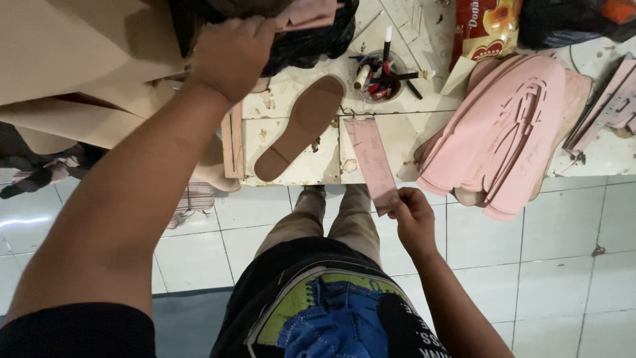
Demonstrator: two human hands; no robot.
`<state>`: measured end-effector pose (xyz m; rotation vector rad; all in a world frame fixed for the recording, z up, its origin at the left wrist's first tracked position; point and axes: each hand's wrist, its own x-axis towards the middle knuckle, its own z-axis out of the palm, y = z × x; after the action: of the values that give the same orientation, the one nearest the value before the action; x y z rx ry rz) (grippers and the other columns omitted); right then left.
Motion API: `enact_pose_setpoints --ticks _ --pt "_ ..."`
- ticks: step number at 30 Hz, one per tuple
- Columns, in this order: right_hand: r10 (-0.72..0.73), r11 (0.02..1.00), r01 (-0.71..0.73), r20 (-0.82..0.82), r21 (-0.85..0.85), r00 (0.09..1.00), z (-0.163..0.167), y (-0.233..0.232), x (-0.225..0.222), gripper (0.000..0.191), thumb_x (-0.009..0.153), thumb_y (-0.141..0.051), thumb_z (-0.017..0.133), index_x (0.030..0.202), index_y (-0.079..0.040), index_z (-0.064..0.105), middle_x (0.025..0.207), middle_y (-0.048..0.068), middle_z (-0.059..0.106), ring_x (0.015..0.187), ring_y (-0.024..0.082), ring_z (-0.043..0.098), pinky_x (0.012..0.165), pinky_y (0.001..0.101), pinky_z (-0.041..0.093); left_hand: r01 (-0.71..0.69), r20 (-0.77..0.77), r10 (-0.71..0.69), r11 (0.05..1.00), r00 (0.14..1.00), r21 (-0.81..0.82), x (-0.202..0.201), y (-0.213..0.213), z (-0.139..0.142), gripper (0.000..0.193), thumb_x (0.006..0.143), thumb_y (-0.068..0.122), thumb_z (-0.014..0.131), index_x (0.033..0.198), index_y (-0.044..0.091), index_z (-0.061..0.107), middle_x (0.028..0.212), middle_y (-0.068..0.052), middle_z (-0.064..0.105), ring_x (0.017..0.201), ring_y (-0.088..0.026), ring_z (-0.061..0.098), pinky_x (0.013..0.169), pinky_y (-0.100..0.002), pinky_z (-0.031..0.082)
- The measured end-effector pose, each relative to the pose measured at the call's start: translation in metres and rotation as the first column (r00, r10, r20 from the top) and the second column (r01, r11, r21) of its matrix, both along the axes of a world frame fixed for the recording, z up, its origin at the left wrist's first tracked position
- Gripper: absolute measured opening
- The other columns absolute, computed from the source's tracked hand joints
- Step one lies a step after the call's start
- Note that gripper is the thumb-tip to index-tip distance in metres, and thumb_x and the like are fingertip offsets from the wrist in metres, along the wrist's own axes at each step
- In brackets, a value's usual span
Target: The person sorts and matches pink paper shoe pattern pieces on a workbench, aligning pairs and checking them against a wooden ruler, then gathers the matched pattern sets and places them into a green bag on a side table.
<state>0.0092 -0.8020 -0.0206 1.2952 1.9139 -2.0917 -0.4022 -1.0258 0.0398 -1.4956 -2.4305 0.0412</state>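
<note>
My right hand [411,215] pinches the near end of a long pink strip of material [371,159], which slopes up over the edge of the white tiled bench [404,136]. My left hand [232,56] reaches far up and left, fingers closed on a pink piece of material [306,13] at the mouth of a black plastic bag [311,40]. A brown shoe insole [301,126] lies flat on the bench between my two hands.
A stack of pink cut pattern pieces [510,132] hangs over the bench edge at right. A round clear container of pens and markers [381,76] stands behind the insole. Beige sheets [73,59] fill the upper left. A red printed box [487,26] sits at the back.
</note>
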Motion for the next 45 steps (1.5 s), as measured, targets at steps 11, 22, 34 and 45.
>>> enact_pose_setpoints --ticks 11,22,34,45 --pt "0.185 0.982 -0.186 0.013 0.037 0.983 -0.011 -0.023 -0.047 0.03 0.098 -0.007 0.06 0.127 0.002 0.058 0.1 0.008 0.067 0.085 0.014 0.062 0.075 0.0287 0.054 0.064 0.054 -0.061 0.996 0.997 -0.057 0.01 0.015 0.016 0.05 0.093 0.01 0.066 0.14 0.024 0.06 0.137 -0.003 0.061 0.092 -0.023 0.064 0.066 -0.037 0.057" --pt "0.439 0.893 -0.443 0.055 0.081 0.897 0.01 -0.047 -0.106 0.027 0.094 -0.009 0.061 0.119 0.001 0.067 0.086 0.008 0.071 0.074 0.014 0.062 0.069 0.0276 0.052 0.003 -0.227 -0.083 0.943 0.97 -0.333 0.018 0.03 -0.053 0.04 0.103 0.043 0.049 0.131 0.024 0.071 0.154 -0.016 0.044 0.124 -0.032 0.052 0.098 -0.047 0.049" --pt "0.365 0.928 -0.371 0.1 0.047 0.926 0.008 -0.045 -0.108 0.029 0.091 -0.015 0.068 0.114 0.002 0.065 0.083 0.01 0.074 0.065 0.015 0.069 0.061 0.0293 0.055 0.037 0.047 -0.034 0.997 0.998 -0.074 -0.026 0.022 -0.026 0.037 0.097 0.013 0.063 0.134 0.017 0.069 0.1 -0.008 0.065 0.081 -0.026 0.067 0.061 -0.038 0.056" --pt "0.225 0.954 -0.21 0.043 -0.216 0.974 0.005 -0.049 -0.113 0.024 0.092 -0.009 0.066 0.109 0.008 0.062 0.08 0.012 0.07 0.063 0.015 0.066 0.057 0.0278 0.054 -0.069 0.403 0.102 0.993 0.909 -0.095 -0.024 0.03 -0.006 0.05 0.095 0.004 0.06 0.144 0.014 0.062 0.112 -0.017 0.07 0.091 -0.035 0.069 0.078 -0.045 0.056"
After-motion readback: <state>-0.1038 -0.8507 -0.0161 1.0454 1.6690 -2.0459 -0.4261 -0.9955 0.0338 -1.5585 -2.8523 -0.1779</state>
